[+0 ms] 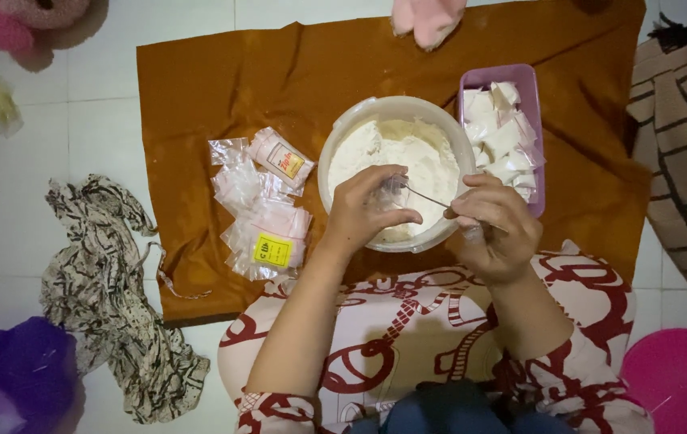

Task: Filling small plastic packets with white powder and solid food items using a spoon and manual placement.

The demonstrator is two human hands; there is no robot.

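Filling a small clear bag (391,193) over a bowl of white powder (395,173).
My left hand (367,210) pinches the bag open above the bowl, so spills fall back; my right hand (494,227) fingers grip a thin spoon (428,198) angled into it.

My one head camera, looking straight down from above, fairly near, left hand (363,210) and right hand (494,227) mid-frame, bowl (343,133) just beyond.

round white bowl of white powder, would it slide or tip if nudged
The round white plastic bowl looks nearly full of white powder, so probably heavy and unlikely to tip. It sits on a wrinkled brown cloth, which would likely drag rather than let it slide. Powder heaped near the rim could spill.
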